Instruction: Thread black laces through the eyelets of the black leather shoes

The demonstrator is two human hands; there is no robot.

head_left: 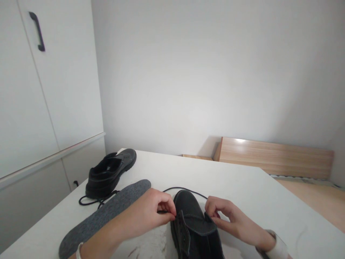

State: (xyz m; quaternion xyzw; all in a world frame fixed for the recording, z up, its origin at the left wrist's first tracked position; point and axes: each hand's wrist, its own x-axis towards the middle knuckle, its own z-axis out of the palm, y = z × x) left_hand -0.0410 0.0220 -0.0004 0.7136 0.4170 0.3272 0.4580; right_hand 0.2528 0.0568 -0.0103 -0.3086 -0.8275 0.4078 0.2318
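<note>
Between the side edges of the tabletop (231, 180), left hand (151, 210) and right hand (233, 219) pinch opposite lace flaps (184, 232) of the black shoe (187, 200), apparently steadying it.

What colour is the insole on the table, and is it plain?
The insole is mottled dark grey, not plain; the head view shows it best.

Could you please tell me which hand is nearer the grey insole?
Left: the left hand is beside the grey insole; the right hand is farther, across the nearer shoe.
</note>
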